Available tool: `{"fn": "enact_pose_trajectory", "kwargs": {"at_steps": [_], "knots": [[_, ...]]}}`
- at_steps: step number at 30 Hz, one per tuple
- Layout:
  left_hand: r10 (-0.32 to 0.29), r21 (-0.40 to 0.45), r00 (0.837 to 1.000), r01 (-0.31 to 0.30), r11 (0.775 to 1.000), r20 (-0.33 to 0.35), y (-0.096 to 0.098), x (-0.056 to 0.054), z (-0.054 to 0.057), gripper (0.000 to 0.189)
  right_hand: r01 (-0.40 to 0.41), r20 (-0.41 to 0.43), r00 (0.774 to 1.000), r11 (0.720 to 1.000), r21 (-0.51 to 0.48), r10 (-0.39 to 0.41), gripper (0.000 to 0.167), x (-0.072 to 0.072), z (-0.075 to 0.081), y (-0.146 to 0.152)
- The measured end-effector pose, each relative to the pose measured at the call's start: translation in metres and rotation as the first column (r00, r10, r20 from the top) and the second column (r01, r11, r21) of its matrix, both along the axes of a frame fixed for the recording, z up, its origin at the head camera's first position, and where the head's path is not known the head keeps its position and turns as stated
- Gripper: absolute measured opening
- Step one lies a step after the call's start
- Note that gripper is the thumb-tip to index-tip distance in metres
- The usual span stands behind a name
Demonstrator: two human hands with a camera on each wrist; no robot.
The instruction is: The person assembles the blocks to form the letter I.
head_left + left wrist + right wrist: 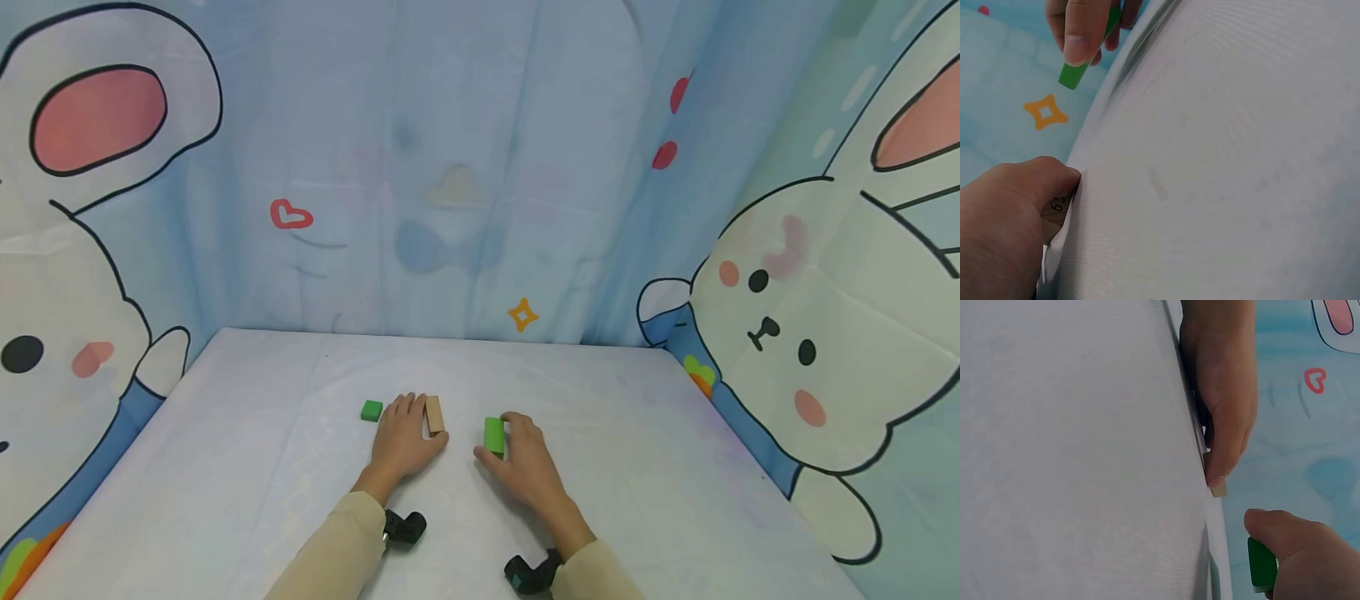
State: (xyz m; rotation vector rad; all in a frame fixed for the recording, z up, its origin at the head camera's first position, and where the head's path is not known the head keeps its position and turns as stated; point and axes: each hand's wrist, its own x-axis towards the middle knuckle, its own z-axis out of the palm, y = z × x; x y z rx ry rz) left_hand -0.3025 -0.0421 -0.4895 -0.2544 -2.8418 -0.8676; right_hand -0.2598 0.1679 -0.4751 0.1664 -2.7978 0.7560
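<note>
In the head view my left hand (403,440) grips a plain wooden block (434,415), thumb at its near end and fingers along its far left side. Printed marks show on the wooden block (1055,219) under the thumb in the left wrist view. To the right, my right hand (523,462) holds a bright green block (494,435) between thumb and forefinger. The right wrist view has the green block (1262,564) beside the thumb, partly covered by it. A smaller-looking green block (371,410) lies on the table just left of the left hand's fingers.
A white cloth covers the table (300,467), whose far edge meets a blue curtain (465,150) printed with rabbits. Black wrist devices (406,527) sit at both cuffs, close over the cloth.
</note>
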Motion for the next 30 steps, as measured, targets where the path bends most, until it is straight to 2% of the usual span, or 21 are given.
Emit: {"fn": "enact_pose_trajectory", "kwargs": {"at_steps": [14,21,30], "knots": [[-0.009,0.014,1.000,0.009,1.000,-0.007,-0.001,0.000,-0.001,0.079,-0.021,0.020,1.000,0.999,-0.049,0.022,0.073,0.010,0.002,-0.004],[-0.015,0.012,1.000,0.015,1.000,-0.011,-0.001,0.000,0.000,0.078,-0.057,0.004,0.998,0.996,-0.069,0.057,0.072,0.016,0.002,-0.007],[-0.018,0.013,1.000,0.018,1.000,0.003,-0.001,0.000,0.000,0.079,-0.081,0.020,0.996,0.995,-0.061,0.083,0.072,0.024,-0.002,-0.013]]}}
